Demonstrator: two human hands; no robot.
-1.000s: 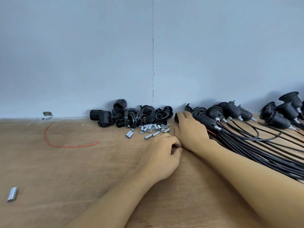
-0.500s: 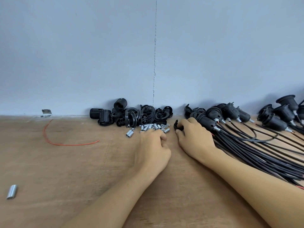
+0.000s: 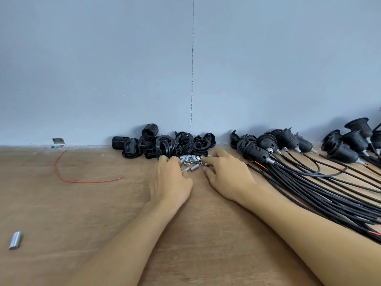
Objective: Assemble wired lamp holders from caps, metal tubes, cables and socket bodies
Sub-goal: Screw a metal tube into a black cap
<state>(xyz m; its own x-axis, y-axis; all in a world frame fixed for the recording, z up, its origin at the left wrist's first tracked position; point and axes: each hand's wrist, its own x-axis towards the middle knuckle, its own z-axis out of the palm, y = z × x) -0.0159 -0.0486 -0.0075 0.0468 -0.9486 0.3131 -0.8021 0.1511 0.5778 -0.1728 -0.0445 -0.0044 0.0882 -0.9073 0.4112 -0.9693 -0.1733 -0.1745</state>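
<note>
- Both hands are down at the little heap of metal tubes (image 3: 192,159), which lies on the table (image 3: 61,203) just in front of the black parts by the wall.
- Left hand (image 3: 171,182): the fingers curl down onto the near-left edge of the heap, and a tube pokes out just by the thumb. I cannot tell whether it actually pinches one, as the fingertips are hidden behind the knuckles.
- Right hand (image 3: 226,178): the fingers are spread and only loosely bent, with the forefinger touching the right edge of the heap. The thumb is apart from it, and I can see nothing held.
- Done so far, by the look of it: a good row of finished lamp holders (image 3: 257,154) lies to the right. Each has a tube at its neck, and the black cables (image 3: 309,193) fan toward the near right edge.
- Left to do: a pile of loose caps and socket bodies (image 3: 165,144) sits against the wall, touching the tubes, so I judge there are several more holders to build.
- Step in hand, I'd say: picking a tube for the next holder. No cap, cable or body shows in either hand.
- I see no loose cables apart from the wired bundle, so it is unclear where the next cable comes from.
- Off to the left: a curved red wire (image 3: 82,180) lies well apart from the work, and one stray tube (image 3: 15,240) sits near the front left corner.
</note>
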